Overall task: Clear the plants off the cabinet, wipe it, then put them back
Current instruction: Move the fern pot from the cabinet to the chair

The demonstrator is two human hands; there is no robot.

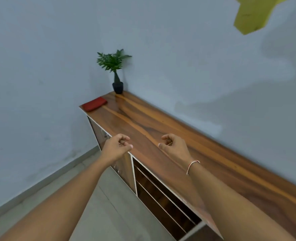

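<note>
A long wooden cabinet (161, 129) runs along the grey wall. At its far end stands a small green plant in a dark pot (117, 86). A folded red cloth (94, 104) lies on the far front corner, left of the pot. My left hand (116, 146) hovers over the cabinet's front edge with loosely curled fingers and holds nothing. My right hand (174, 145) hovers above the middle of the top, fingers also loosely curled and empty, with a thread band on the wrist. Both hands are well short of the plant and the cloth.
The cabinet front shows an open shelf compartment with slats (162, 193) below my right arm. A yellow shape (253, 13) hangs at the top right of the wall. Grey tiled floor (109, 206) lies to the left of the cabinet.
</note>
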